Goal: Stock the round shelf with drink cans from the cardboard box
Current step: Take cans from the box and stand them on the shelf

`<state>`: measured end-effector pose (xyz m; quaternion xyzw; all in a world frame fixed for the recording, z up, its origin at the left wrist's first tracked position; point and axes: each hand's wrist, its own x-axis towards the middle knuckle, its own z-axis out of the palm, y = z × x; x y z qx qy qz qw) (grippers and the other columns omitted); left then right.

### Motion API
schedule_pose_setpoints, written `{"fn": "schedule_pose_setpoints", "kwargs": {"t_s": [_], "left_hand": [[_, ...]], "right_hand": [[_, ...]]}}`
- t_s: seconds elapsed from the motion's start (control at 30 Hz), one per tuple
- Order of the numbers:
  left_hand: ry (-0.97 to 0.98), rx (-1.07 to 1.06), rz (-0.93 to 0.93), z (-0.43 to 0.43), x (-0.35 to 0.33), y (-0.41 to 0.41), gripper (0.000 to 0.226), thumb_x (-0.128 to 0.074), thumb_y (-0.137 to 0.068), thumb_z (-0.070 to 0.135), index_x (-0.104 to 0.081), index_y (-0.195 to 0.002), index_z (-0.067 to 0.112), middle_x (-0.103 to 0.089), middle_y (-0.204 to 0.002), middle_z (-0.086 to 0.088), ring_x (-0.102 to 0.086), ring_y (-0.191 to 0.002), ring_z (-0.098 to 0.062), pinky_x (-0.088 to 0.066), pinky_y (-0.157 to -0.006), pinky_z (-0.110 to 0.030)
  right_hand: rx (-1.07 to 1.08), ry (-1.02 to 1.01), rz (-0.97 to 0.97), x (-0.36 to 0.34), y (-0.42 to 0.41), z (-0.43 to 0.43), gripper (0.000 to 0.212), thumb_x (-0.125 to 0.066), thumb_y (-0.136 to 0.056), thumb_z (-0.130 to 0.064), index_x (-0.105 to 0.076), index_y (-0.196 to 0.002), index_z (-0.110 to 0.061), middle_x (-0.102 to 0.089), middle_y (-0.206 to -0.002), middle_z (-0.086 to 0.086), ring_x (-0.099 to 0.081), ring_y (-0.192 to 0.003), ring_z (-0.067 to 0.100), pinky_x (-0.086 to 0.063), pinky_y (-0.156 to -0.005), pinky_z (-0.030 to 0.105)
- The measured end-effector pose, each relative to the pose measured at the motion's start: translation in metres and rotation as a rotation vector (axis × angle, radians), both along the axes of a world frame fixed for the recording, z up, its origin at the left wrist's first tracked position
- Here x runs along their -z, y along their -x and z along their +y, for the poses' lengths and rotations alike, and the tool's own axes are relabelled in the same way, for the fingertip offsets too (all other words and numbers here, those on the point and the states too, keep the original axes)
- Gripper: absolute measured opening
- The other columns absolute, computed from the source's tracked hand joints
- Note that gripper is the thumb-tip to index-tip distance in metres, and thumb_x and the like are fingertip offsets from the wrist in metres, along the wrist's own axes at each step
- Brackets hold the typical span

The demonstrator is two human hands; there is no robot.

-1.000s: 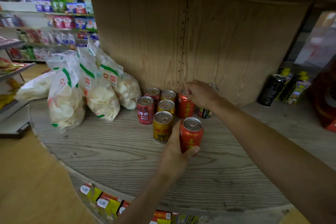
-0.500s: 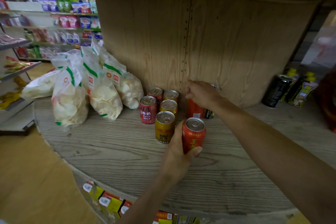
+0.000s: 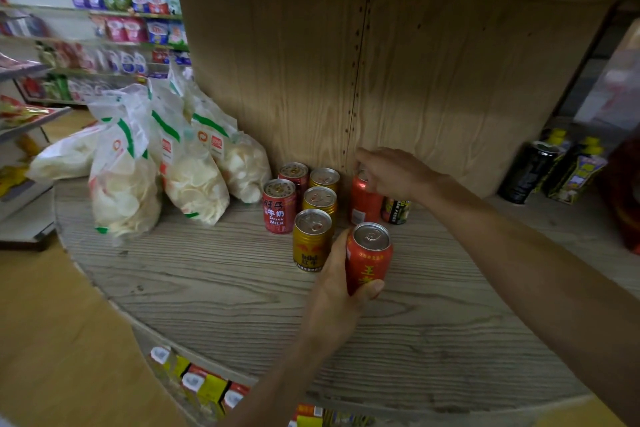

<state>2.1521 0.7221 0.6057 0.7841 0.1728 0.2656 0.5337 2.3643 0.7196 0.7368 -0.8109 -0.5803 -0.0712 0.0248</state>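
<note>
A: Head view: where is the red can [image 3: 369,258] kept?
B: It is held upright in the left grip [image 3: 337,282], wrapped by fingers, beside the gold can [image 3: 311,241] on the round shelf [image 3: 207,274], likely to be lined up.
A: And the right grip [image 3: 394,172]?
B: It is laid over the back can [image 3: 363,201]; whether that can is held cannot be told.

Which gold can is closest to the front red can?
The front gold can, beside the front red can; the middle can and back can stand farther off.

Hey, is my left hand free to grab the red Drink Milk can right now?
Probably not: the left hand is gripping a red can, and the front gold can stands between it and the Drink Milk can. Set the red can down first.
</note>
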Motion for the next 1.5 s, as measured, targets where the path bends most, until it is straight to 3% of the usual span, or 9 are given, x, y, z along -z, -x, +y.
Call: {"fn": "schedule_pose_setpoints", "kwargs": {"t_s": [0.23, 0.37, 0.63, 0.83, 0.97, 1.17, 1.27, 1.37, 1.5], "left_hand": [[-0.004, 0.004, -0.001, 0.000, 0.001, 0.000, 0.085, -0.078, -0.084, 0.023, -0.028, -0.147, 0.049, -0.048, -0.142, 0.027, -0.048, -0.129, 0.006, -0.045, -0.111, -0.034], [-0.005, 0.004, -0.008, 0.000, 0.002, 0.000, 0.084, -0.078, -0.084, 0.023, -0.029, -0.149, 0.045, -0.048, -0.142, 0.026, -0.047, -0.129, 0.005, -0.045, -0.111, -0.035], [-0.020, 0.002, 0.000, 0.001, 0.004, 0.000, 0.086, -0.078, -0.084, 0.028, -0.026, -0.151, 0.045, -0.047, -0.143, 0.026, -0.047, -0.129, 0.006, -0.045, -0.111, -0.034], [-0.032, 0.004, -0.007, 0.000, 0.000, 0.001, 0.085, -0.077, -0.085, 0.026, -0.023, -0.141, 0.061, -0.047, -0.141, 0.029, -0.047, -0.129, 0.008, -0.043, -0.111, -0.029], [-0.016, 0.008, -0.020, 0.001, 0.002, 0.000, 0.084, -0.078, -0.084, 0.026, -0.028, -0.149, 0.045, -0.048, -0.143, 0.024, -0.047, -0.131, 0.004, -0.043, -0.112, -0.033], [-0.033, -0.001, -0.028, 0.000, 0.000, 0.001, 0.084, -0.078, -0.084, 0.024, -0.026, -0.138, 0.061, -0.048, -0.141, 0.028, -0.047, -0.129, 0.006, -0.043, -0.111, -0.031], [-0.016, 0.003, -0.023, 0.000, 0.002, 0.000, 0.085, -0.078, -0.084, 0.024, -0.027, -0.145, 0.053, -0.048, -0.142, 0.027, -0.048, -0.130, 0.004, -0.043, -0.112, -0.034], [-0.018, 0.005, -0.016, 0.000, 0.002, 0.000, 0.086, -0.078, -0.085, 0.024, -0.026, -0.148, 0.050, -0.047, -0.142, 0.028, -0.047, -0.130, 0.006, -0.043, -0.112, -0.034], [-0.033, -0.008, -0.016, 0.000, 0.002, 0.000, 0.086, -0.078, -0.084, 0.023, -0.025, -0.141, 0.059, -0.047, -0.142, 0.028, -0.047, -0.129, 0.007, -0.043, -0.111, -0.031]], "right_hand": [[0.014, -0.087, 0.029, 0.008, 0.004, 0.019, 0.027, -0.067, -0.091, -0.030, -0.054, -0.113, -0.021, -0.065, -0.105, 0.003, -0.059, -0.102, 0.026, -0.044, -0.076, 0.035], [0.034, -0.069, 0.056, 0.006, 0.000, 0.014, 0.030, -0.072, -0.087, -0.032, -0.047, -0.104, -0.027, -0.060, -0.104, -0.003, -0.054, -0.094, 0.019, -0.034, -0.070, 0.031], [0.039, 0.007, 0.049, 0.002, -0.006, 0.009, 0.030, -0.075, -0.083, -0.022, -0.047, -0.092, -0.029, -0.056, -0.099, -0.002, -0.055, -0.095, 0.021, -0.048, -0.078, 0.037], [0.014, -0.067, 0.079, 0.003, -0.009, 0.012, 0.023, -0.069, -0.086, -0.014, -0.052, -0.091, -0.029, -0.056, -0.086, -0.011, -0.056, -0.092, 0.016, -0.037, -0.070, 0.029], [0.014, -0.049, 0.098, 0.003, -0.007, 0.010, 0.026, -0.062, -0.086, -0.014, -0.052, -0.090, -0.039, -0.055, -0.083, -0.017, -0.053, -0.089, 0.014, -0.049, -0.080, 0.037], [-0.080, -0.079, 0.052, 0.006, -0.008, 0.004, 0.023, -0.057, -0.090, -0.008, -0.055, -0.096, -0.030, -0.046, -0.088, -0.019, -0.048, -0.096, 0.012, -0.039, -0.079, 0.031], [-0.112, -0.085, 0.078, 0.006, -0.012, 0.001, 0.019, -0.057, -0.093, -0.007, -0.059, -0.103, -0.023, -0.048, -0.092, -0.016, -0.047, -0.098, 0.009, -0.033, -0.077, 0.027], [-0.107, -0.090, 0.022, 0.009, -0.010, -0.001, 0.029, -0.070, -0.087, -0.017, -0.056, -0.111, -0.024, -0.054, -0.105, -0.009, -0.051, -0.109, 0.015, -0.039, -0.081, 0.029], [0.034, 0.000, -0.257, 0.019, -0.012, -0.001, 0.066, -0.081, -0.077, -0.035, -0.047, -0.128, -0.012, -0.051, -0.125, 0.006, -0.045, -0.121, 0.025, -0.037, -0.100, 0.038]]}}
